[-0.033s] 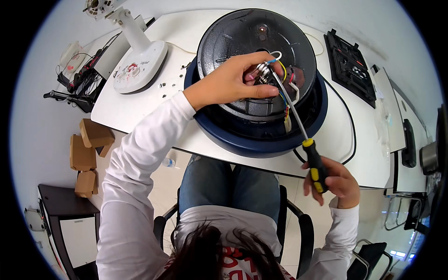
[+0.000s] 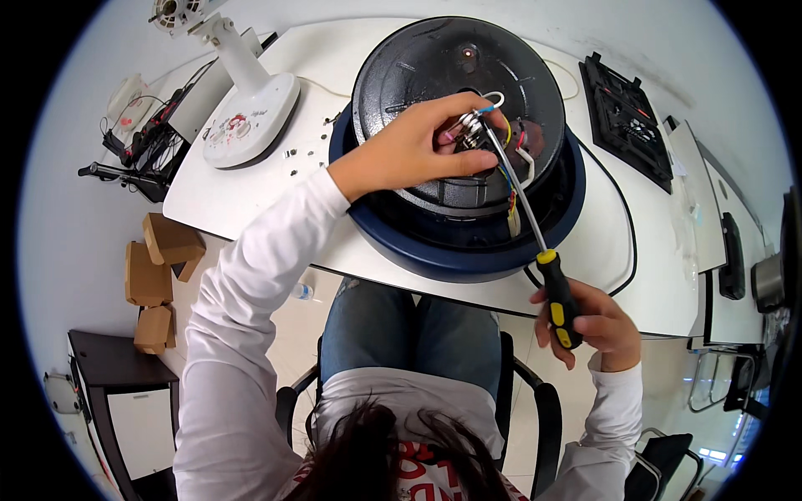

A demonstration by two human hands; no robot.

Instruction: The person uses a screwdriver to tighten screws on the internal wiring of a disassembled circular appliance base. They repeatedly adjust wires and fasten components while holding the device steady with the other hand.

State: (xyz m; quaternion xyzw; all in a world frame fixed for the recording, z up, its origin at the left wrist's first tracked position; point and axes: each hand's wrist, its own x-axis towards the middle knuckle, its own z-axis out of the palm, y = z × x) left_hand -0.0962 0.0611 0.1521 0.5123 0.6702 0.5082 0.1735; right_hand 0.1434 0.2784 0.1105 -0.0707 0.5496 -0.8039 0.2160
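My left hand [image 2: 418, 142] is closed around a small metal-and-black electrical part [image 2: 469, 134] with wires running from it, most of it hidden by my fingers. It holds the part over a round black metal pan [image 2: 418, 67], which stands tilted in a dark blue round housing [image 2: 434, 265]. Blue, yellow, red and white wires [image 2: 512, 200] hang beside the part. My right hand [image 2: 597, 321] grips a screwdriver [image 2: 558, 292] by its black and yellow handle. Its long shaft slants up and left, with the tip at the part by my left fingers.
On the white table [image 2: 317, 63], a white fan stand [image 2: 251, 108] is at the left with small loose pieces [image 2: 292, 154] near it. At the right lie a black tool case [image 2: 626, 121] and a black cable [image 2: 631, 225]. Cardboard boxes [image 2: 150, 275] stand on the left.
The screwdriver handle and my right hand have shifted slightly left. My left hand keeps its place on the part.
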